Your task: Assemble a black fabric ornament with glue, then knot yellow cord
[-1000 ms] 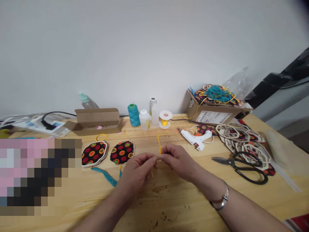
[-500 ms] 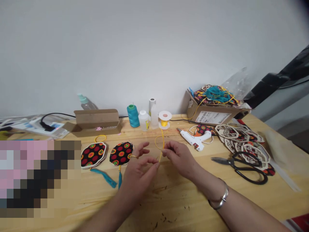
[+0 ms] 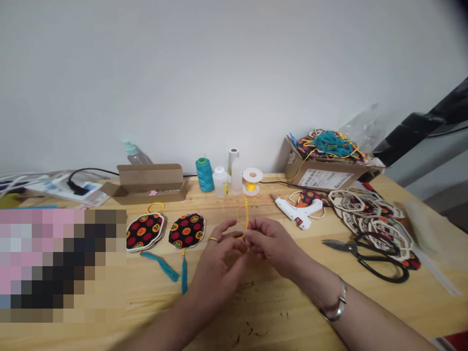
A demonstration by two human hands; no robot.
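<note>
A yellow cord (image 3: 246, 210), braided-looking along its upper stretch, comes down from a white spool (image 3: 252, 174) with more yellow cord on it. My right hand (image 3: 272, 243) pinches the cord between thumb and fingertips. My left hand (image 3: 224, 258) meets it from the other side, fingers curled and thumb toward the cord, gripping its lower part; the fingertips partly hide each other. A thin loop of cord bows out to the left above my fingers. Left of my left hand lies a patterned fabric disc (image 3: 187, 231) with a teal tassel (image 3: 184, 275).
A stack of patterned discs (image 3: 145, 231) and an open cardboard box (image 3: 151, 195) lie left. A teal thread cone (image 3: 204, 175) and bottles (image 3: 221, 183) stand behind. A glue gun (image 3: 296, 210), black scissors (image 3: 365, 253), wooden frames (image 3: 387, 234) and a filled carton (image 3: 321, 175) are right.
My left hand has come up and right to meet my right hand, and its fingers have closed in around the cord. The whole view has shifted slightly.
</note>
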